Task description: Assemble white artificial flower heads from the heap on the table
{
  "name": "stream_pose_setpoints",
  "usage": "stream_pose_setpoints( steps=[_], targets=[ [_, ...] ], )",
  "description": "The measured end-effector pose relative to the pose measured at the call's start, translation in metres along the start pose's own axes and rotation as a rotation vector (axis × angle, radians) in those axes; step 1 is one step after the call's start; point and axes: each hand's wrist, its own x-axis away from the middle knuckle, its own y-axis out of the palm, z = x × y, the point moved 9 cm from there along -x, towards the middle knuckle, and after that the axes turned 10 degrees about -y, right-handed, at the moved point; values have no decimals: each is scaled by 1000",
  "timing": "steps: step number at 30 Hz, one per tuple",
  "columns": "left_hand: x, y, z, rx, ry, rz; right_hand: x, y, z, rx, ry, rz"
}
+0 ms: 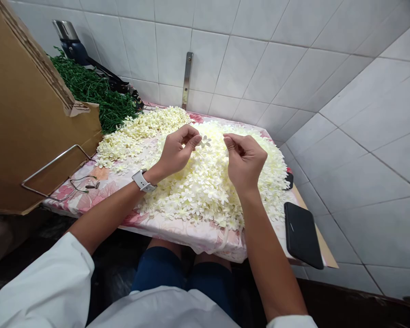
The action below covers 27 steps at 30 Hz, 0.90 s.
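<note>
Creamy white fabric blossoms (205, 187) heap before me on a white cloth (89, 198) patterned with pink flowers. Behind them, the strands (92, 95) are deep green.

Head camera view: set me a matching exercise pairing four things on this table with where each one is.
Things:
1. White watch
2. Black phone
3. Green strands
4. Cream artificial flowers

Places:
A. Far left, beside the cardboard sheet
B. On the left wrist
C. Heaped on the floral cloth, below the hands
D. Beside the cloth's right edge

Pairs: 1-B, 2-D, 3-A, 4-C
</note>
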Motion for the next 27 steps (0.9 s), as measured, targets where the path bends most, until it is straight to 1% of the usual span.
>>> stream_pose_setpoints(
  steps=[3, 6, 9, 12, 14, 16, 19, 23, 25, 27],
  targets=[
    [-1, -1, -1, -7, -3, 1, 0, -4, 6, 59, -1, 38],
    [0, 1, -1, -11, -4, -17, 1, -2, 8, 89, -2, 12],
    [1, 2, 0, -6, 3, -32, 0, 1, 2, 143, -30, -24],
    [1, 3, 3, 8, 26, -51, 0, 9, -5, 25, -35, -108],
    [2, 6, 6, 10, 46, -74, 1, 16, -7, -96, -7, -172],
    [3, 7, 8, 6, 59, -91, 2, 21, -7, -186, 39, -209],
    [4, 9, 10, 21, 66, -107, 4, 26, -2, -290, 103, -226],
    [5, 14, 14, 80, 85, -171, 8, 31, 6, -384, 166, -246],
    [5, 14, 15, 117, 84, -172, 9, 31, 8, -428, 179, -232],
    [4, 13, 13, 201, 44, -156, 9, 32, 9, -481, 191, -218]
  ],
)
